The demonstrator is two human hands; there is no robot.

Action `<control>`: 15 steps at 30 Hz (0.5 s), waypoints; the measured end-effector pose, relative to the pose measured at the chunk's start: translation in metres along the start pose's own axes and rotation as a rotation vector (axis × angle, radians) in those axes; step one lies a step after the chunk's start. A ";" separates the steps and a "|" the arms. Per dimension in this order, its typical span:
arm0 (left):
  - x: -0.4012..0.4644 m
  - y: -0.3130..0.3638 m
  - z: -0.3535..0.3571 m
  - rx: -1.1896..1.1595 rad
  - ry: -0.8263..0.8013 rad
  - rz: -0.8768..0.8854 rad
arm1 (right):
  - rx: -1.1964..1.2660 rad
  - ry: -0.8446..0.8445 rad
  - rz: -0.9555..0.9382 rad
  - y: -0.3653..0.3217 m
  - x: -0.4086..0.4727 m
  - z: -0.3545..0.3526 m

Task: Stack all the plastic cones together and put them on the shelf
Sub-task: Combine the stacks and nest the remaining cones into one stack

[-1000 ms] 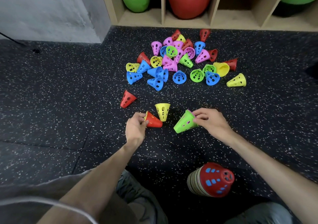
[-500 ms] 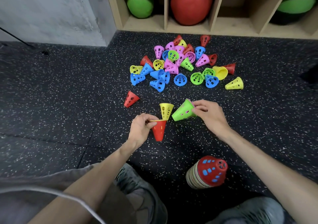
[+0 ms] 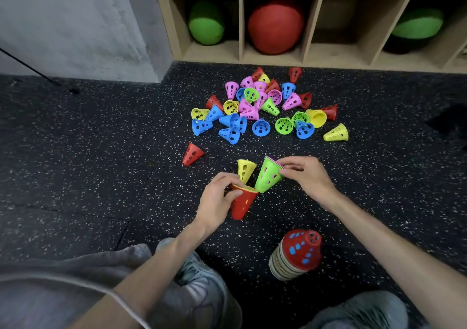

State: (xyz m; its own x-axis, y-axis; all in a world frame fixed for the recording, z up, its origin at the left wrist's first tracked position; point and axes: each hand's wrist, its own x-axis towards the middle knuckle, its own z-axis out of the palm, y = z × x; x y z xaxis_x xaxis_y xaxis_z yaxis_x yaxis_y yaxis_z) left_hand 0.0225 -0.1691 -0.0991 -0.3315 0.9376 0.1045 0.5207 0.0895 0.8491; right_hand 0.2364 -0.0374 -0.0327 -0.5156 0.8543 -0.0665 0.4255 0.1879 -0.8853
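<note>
While kneeling on the speckled floor (image 3: 75,164), gripping a red cone (image 3: 241,203) by its rim with the left hand (image 3: 217,199) — wide end up, tip down, a yellow edge showing inside the rim. Pinching the rim of a green cone (image 3: 267,177) with the right hand (image 3: 305,177), fingers curled around the edge, a sliver of pink nested inside; tilting its narrow end down and left until just beside the red cone's rim, whether touching or not cannot tell. Standing just behind both, a yellow cone (image 3: 245,170), wide end up. Lying alone to the far left of the hands, another red one (image 3: 192,153) on its side. Sitting near right, by the right forearm, a stack (image 3: 297,258) of nested cones topped by a red one with blue showing through its holes. Spreading farther off in front of the shelf (image 3: 310,60), a loose pile (image 3: 262,108) of pink, blue, green, yellow and red cones — mostly tipped over. Filling the shelf's cubbies, a red ball (image 3: 275,25) and green ones (image 3: 206,25).
</note>
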 end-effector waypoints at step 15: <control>0.003 0.018 0.009 -0.040 -0.006 0.036 | 0.079 -0.195 -0.021 0.002 0.002 0.013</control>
State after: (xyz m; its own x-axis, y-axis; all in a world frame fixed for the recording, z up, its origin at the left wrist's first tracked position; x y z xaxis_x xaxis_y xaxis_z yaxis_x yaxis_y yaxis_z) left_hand 0.0381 -0.1613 -0.0879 -0.3082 0.9421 0.1319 0.5000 0.0425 0.8650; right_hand 0.2262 -0.0418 -0.0408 -0.6615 0.7389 -0.1285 0.3572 0.1598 -0.9203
